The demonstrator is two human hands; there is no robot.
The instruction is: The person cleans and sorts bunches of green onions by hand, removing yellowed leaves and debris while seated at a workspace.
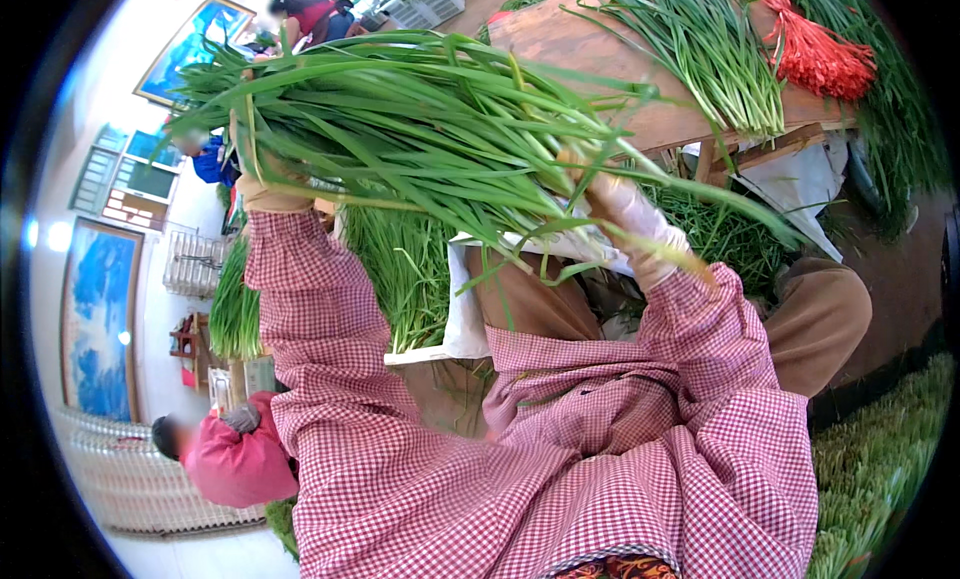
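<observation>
— Left hand (262, 184)?
— Gloved, fingers closed round the leafy end of a big bundle of long flat green leaves, chive-like (420, 129), held up off the lap.
— And further right?
— Right hand (632, 219), in a pale glove, fingers wrapped under the bundle near the stalk end; loose blades hanging below the fingers.
— Tied yet?
— No band visible on it, though part hidden by the fingers. Beyond the right fingers, a worn wooden table (600, 49) with a smaller sheaf of the same greens (715, 59) and a bunch of red ties (815, 54).
— So how far along?
— Probably gathered and evened, binding still to do; heaps of greens below the fingers still unsorted.
</observation>
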